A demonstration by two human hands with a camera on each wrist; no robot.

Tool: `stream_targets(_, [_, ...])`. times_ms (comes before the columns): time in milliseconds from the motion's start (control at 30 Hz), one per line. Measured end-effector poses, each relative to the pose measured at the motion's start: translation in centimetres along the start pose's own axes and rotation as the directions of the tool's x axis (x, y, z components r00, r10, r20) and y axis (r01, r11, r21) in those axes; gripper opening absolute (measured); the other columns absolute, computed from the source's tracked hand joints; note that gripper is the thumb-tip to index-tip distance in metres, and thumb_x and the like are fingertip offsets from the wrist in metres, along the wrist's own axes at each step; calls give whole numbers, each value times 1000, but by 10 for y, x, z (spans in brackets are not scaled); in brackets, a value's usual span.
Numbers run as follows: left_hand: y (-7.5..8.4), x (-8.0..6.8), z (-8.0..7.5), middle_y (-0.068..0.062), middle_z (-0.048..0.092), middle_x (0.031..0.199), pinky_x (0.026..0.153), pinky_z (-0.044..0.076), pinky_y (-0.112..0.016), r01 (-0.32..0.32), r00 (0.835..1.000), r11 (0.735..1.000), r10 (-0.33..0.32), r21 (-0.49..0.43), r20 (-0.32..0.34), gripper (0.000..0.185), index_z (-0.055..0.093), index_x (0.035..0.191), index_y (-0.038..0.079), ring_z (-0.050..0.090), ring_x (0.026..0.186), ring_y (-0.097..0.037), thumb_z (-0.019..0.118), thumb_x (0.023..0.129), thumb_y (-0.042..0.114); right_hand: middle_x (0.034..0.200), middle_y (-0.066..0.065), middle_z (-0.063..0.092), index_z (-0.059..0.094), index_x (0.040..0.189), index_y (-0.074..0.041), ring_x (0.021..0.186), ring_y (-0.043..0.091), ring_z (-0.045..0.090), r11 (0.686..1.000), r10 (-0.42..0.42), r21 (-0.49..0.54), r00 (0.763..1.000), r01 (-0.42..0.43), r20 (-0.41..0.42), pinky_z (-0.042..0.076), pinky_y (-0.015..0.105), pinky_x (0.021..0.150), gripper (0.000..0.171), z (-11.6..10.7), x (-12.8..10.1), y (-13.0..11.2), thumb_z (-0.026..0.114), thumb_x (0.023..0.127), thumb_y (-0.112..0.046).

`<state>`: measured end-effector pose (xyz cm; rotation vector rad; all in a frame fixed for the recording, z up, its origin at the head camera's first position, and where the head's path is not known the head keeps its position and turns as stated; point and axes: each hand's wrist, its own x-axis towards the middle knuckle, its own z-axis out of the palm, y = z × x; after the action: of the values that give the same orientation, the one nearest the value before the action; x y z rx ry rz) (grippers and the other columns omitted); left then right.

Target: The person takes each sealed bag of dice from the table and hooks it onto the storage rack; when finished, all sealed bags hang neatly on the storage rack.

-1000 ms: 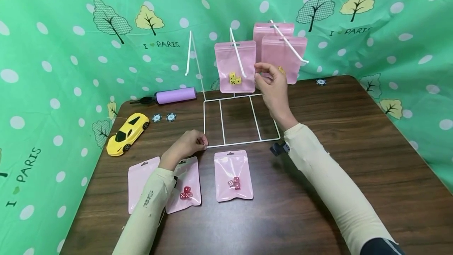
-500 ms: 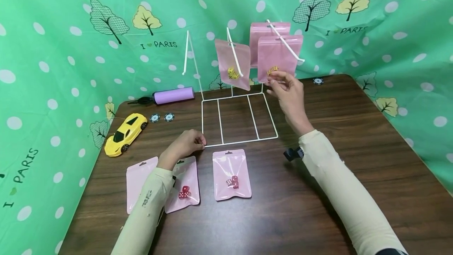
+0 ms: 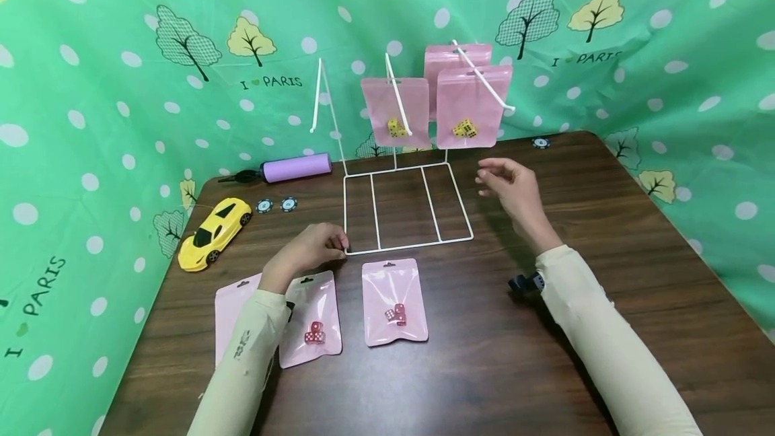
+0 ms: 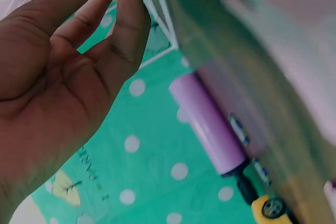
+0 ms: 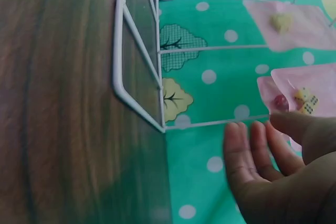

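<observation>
A white wire display rack (image 3: 408, 245) stands on the table, its prongs sticking up and forward. My left hand (image 3: 309, 251) pinches the front left corner of its base; in the left wrist view the fingertips reach the wire. One pink pouch with yellow dice (image 3: 396, 103) hangs on the middle prong. Another pink pouch with yellow dice (image 3: 472, 110) hangs on the right prong, in front of a further pink pouch (image 3: 432, 62). Right of the rack, below these, my right hand (image 3: 514, 190) hovers with relaxed fingers, holding nothing. The left prong (image 3: 317, 96) bears no pouch.
Before the rack lie a pink pouch with red dice (image 3: 395, 288), a second red-dice pouch (image 3: 315, 308) and a pouch (image 3: 233, 301) partly under the left forearm. A yellow toy car (image 3: 214, 234), a purple hand pump (image 3: 297, 167) and poker chips (image 3: 288, 204) are at left.
My right hand has left the middle pouch's edge and moved right and down, away from the rack. The middle pouch swung and now faces forward again. My left hand stays at the corner.
</observation>
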<state>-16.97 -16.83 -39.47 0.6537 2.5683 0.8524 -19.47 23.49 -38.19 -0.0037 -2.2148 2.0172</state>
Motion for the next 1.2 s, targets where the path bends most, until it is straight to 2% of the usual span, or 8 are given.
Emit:
stream_targets(133, [2,-11,-15,-10,73,95,86,58,-45,-2,1000,1000,2,12,-28,10,71,104,-2,69,91,-24,75,96,-5,116,7,66,65,139,3,101,15,70,984,108,-157,987,-89,115,63,33,86,35,-11,-2,8,66,110,-16])
stream_targets(367, [5,-33,-35,-14,73,104,91,58,-51,25,997,999,-22,42,-75,15,71,113,-5,70,99,-31,74,99,-3,136,27,62,59,145,10,109,23,68,944,237,-293,926,-149,294,61,39,95,39,-21,-3,20,63,111,-9])
stream_targets(600, [-3,-72,-41,-12,72,103,85,59,-48,96,988,995,-93,15,-120,15,71,113,-3,69,96,-28,75,100,2,120,25,66,61,138,15,99,20,67,932,288,-335,846,-140,449,63,34,84,33,-19,-9,37,62,108,0])
stream_targets(700, [-13,-95,-39,-10,73,104,82,59,-43,99,978,995,-98,-4,-183,14,71,113,-2,69,95,-26,75,100,2,118,25,66,64,133,15,95,19,65,929,284,-352,824,-111,490,62,32,79,31,-18,-9,39,64,106,1])
stream_targets(833, [-27,-128,-31,-8,73,103,76,58,-35,102,946,994,-106,-32,-305,12,73,110,0,69,92,-24,77,98,0,123,28,68,68,129,12,89,20,64,914,262,-403,826,-46,499,60,32,73,27,-19,-6,37,66,104,1])
stream_targets(933, [-35,-150,-23,-8,73,104,74,57,-32,147,915,988,-155,-48,-373,13,73,110,1,69,92,-25,78,98,1,126,28,68,70,127,10,85,21,61,902,252,-432,827,-13,502,56,31,69,26,-19,-4,38,68,103,0])
stream_targets(1067, [-46,-174,-8,-11,74,106,74,56,-31,246,869,966,-255,-78,-425,13,74,111,1,69,96,-27,78,99,4,124,26,69,72,124,9,80,21,58,887,261,-461,830,-5,493,53,31,64,24,-20,-5,43,71,103,-2])
stream_targets(1200, [-58,-188,2,-16,74,111,78,54,-35,358,807,922,-385,-146,-448,19,74,116,-1,70,101,-32,78,100,8,127,24,67,76,119,5,79,22,57,871,271,-492,837,-3,475,53,31,63,19,-19,-8,48,72,102,-3])
